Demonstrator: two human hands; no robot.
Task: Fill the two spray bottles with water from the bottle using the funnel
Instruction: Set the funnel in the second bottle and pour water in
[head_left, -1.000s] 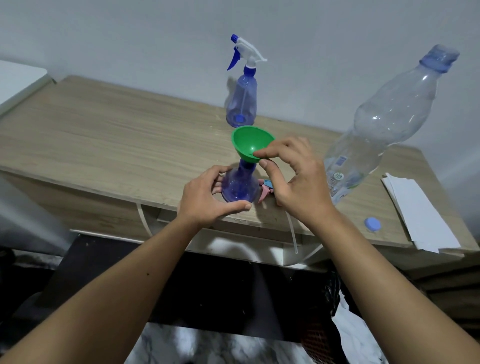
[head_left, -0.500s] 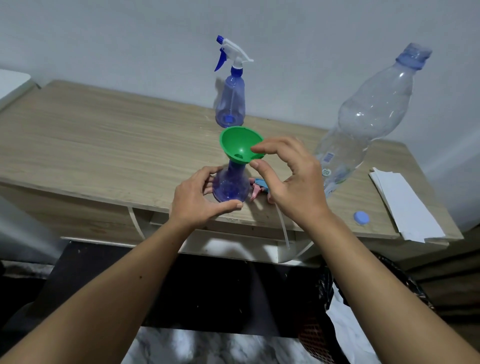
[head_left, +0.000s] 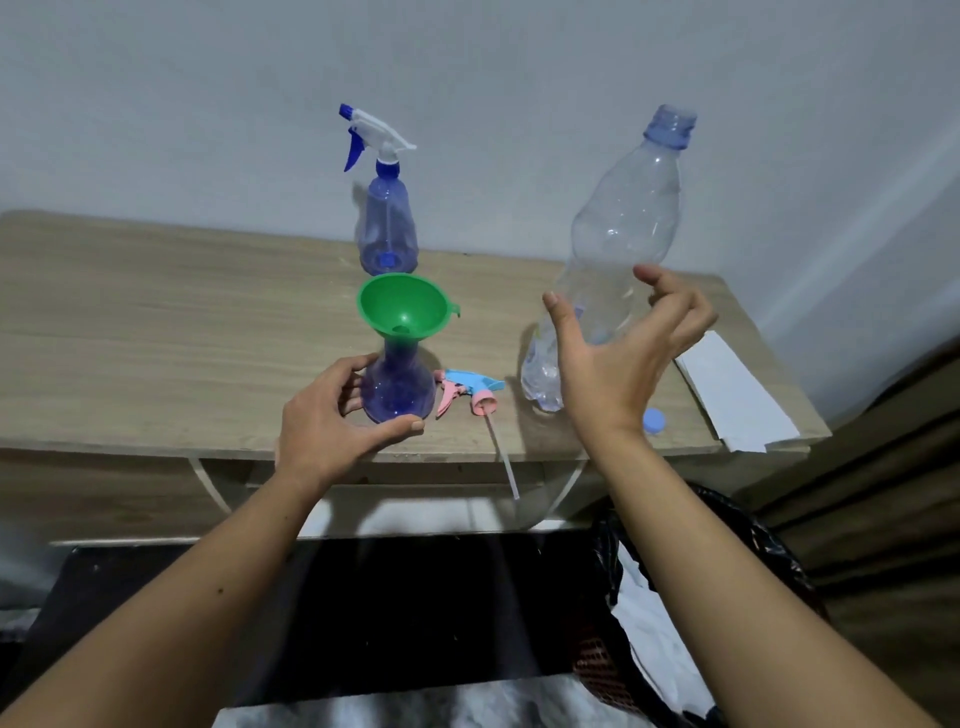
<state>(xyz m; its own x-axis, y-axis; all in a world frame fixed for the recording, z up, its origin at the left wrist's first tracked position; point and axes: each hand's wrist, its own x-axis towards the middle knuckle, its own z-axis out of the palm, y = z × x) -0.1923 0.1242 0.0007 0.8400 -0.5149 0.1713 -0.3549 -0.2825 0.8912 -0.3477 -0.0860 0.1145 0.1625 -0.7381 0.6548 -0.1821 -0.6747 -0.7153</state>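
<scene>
A green funnel (head_left: 404, 309) sits in the neck of a blue spray bottle (head_left: 399, 387) near the table's front edge. My left hand (head_left: 332, 423) is wrapped around that bottle's base. The bottle's pink and light-blue spray head (head_left: 470, 389) lies beside it on the table, its tube hanging over the edge. A second blue spray bottle (head_left: 387, 218), with its white and blue head on, stands behind. A tall clear water bottle (head_left: 618, 234) stands uncapped at the right. My right hand (head_left: 618, 364) is spread open just in front of it, apart from it.
The wooden table (head_left: 156, 332) backs onto a grey wall. The blue bottle cap (head_left: 654, 420) lies near the front right edge. White folded paper (head_left: 732, 395) lies at the right end. A black bag (head_left: 675, 597) with white stuff sits below on the right.
My right hand has let go of the funnel's rim and moved right, opening in front of the water bottle. The left hand has stayed on the spray bottle's base.
</scene>
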